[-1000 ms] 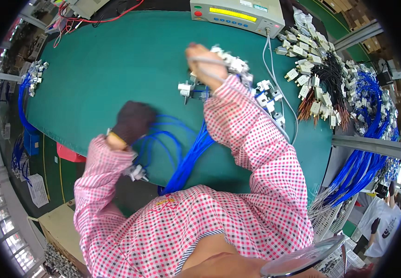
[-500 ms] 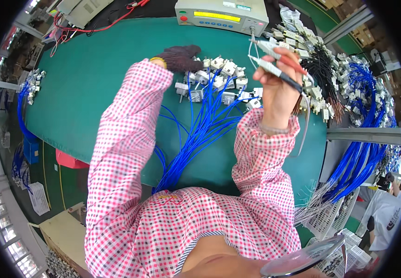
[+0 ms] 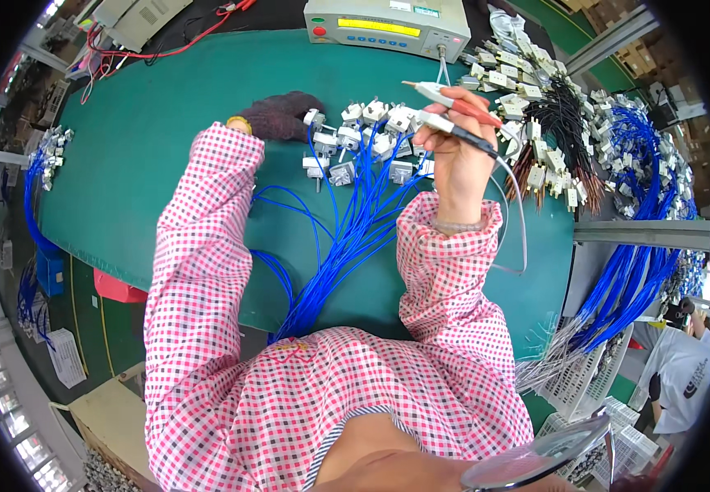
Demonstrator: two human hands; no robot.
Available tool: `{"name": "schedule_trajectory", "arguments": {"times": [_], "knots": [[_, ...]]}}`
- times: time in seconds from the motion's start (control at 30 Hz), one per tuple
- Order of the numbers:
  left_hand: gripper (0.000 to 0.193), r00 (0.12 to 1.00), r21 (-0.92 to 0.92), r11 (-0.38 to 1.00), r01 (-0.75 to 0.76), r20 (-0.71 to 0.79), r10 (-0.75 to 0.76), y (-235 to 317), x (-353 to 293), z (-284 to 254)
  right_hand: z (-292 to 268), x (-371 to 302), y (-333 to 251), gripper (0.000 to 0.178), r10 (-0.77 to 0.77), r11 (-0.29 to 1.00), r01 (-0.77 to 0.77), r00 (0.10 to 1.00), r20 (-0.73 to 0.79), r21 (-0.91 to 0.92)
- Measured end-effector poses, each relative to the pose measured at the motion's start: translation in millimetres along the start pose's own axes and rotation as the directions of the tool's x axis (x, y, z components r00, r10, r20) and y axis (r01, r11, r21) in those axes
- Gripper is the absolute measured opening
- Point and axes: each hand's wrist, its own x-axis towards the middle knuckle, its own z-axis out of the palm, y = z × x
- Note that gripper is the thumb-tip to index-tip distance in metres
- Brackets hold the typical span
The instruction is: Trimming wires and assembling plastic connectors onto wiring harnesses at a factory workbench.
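My left hand [image 3: 277, 116], in a dark knitted glove, has its fingers closed on a white plug [image 3: 315, 119] at the left end of a cluster of plugs. A blue cable runs down from that plug. The other white plugs [image 3: 375, 111] lie close by on the green mat, and their blue cables [image 3: 334, 262] gather toward my body. My bare right hand [image 3: 463, 168] grips two test probes, a red one [image 3: 471, 109] and a black one [image 3: 463, 134]. Their tips point left, above the right side of the cluster, and a grey lead hangs from them.
A tester [image 3: 388, 25] with a yellow display stands at the mat's far edge. Black-cabled plugs [image 3: 564, 115] are heaped at right, with more blue cables [image 3: 634, 279] beyond. Another blue bundle [image 3: 34, 197] hangs past the left edge. A person [image 3: 683, 369] is at far right.
My left hand has moved left, and a plug now shows at its fingertips, apart from the others. My right hand has shifted left and slightly down with both probes.
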Motion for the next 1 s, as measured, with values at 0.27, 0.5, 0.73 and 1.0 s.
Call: {"name": "schedule_trajectory", "arguments": {"times": [0.27,0.5,0.73,1.0], "knots": [[0.047,0.866,-0.802,0.476,-0.361,-0.478,-0.147,-8,-91,-21,5,-18,-1,0.026,0.123,0.975,-0.115,0.992,0.034,-0.190],[0.051,0.842,-0.778,0.462,-0.425,-0.527,-0.114,57,-168,-14,62,-54,-14,0.022,0.191,0.981,-0.172,0.914,0.359,-0.085],[0.046,0.901,-0.706,0.602,-0.372,-0.431,0.051,91,-178,2,71,-66,-4,0.019,0.119,0.949,0.096,0.777,0.619,-0.302],[0.045,0.853,-0.384,0.868,-0.316,-0.515,0.083,98,-186,0,74,-72,-6,0.023,0.271,0.963,-0.235,0.831,0.486,-0.135]]}}
